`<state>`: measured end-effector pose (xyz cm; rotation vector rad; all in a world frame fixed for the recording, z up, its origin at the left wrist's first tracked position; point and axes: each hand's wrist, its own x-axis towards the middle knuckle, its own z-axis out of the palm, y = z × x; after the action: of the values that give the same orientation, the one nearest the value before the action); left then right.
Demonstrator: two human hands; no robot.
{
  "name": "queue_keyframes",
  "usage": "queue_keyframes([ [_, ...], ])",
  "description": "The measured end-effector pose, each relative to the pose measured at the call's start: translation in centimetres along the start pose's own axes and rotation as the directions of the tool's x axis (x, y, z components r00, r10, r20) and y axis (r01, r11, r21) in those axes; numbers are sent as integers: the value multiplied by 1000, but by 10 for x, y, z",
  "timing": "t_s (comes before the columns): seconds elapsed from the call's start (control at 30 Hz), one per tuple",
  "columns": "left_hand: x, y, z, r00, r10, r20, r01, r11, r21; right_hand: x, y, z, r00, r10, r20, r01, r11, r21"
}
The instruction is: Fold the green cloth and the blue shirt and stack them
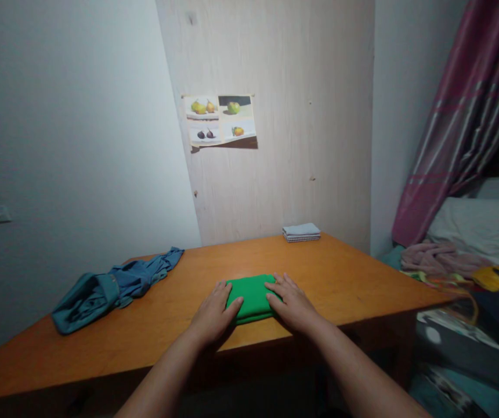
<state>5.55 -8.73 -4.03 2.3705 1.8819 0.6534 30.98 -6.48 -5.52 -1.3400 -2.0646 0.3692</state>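
Note:
A green folded cloth (252, 295) lies flat near the front edge of the wooden table, its folded layers showing along the near side. My left hand (217, 307) rests at its left side, fingers stretched out along the edge and thumb on the top. At the opposite side, my right hand (290, 302) touches the cloth with its thumb and fingers over the right edge, the fingers spread. Both hands look open around the cloth rather than closed on it. The undersides of the fingers are hidden.
Crumpled blue clothing (119, 284) lies on the table's left side. A small stack of folded cloths (302, 232) sits at the back right of the wooden table (336, 273). Beyond the right edge are a pinkish blanket (443, 260) and a purple curtain (432, 133).

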Motion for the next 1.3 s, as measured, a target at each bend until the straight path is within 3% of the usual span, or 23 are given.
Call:
queue_keyframes([
  [0.37, -15, -13, 2, 999, 9, -43, -11, 999, -47, 5, 12, 8, 990, -64, -125, 73, 995, 72],
  [0.53, -18, -14, 2, 999, -7, -48, -1, 987, -164, 7, 17, 6, 969, -2, -248, 62, 970, 234],
  [0.63, -21, -13, -3, 992, -44, -121, 6, 955, -296, 6, 17, 3, 964, 7, -264, 94, 926, 366],
  [0.73, -24, -13, -9, 965, -131, -226, 5, 875, -484, 5, 17, 1, 963, 27, -268, 86, 912, 400],
  [0.8, -26, -13, -11, 929, -270, -254, 46, 765, -643, 6, 19, 2, 962, 43, -269, 71, 913, 402],
  [0.9, -28, -13, -10, 854, -478, -206, 100, 540, -836, 7, 24, 5, 963, 56, -263, 63, 903, 425],
  [1.0, -28, -12, -8, 848, -498, -180, 73, 448, -891, 7, 29, 9, 962, 72, -263, 60, 885, 461],
  [1.17, -28, -10, -7, 886, -411, -214, 21, 497, -867, 7, 30, 10, 967, 63, -246, 56, 893, 447],
  [1.3, -31, -10, -10, 895, -320, -311, 29, 736, -676, 7, 29, 9, 965, 93, -247, 33, 887, 461],
])
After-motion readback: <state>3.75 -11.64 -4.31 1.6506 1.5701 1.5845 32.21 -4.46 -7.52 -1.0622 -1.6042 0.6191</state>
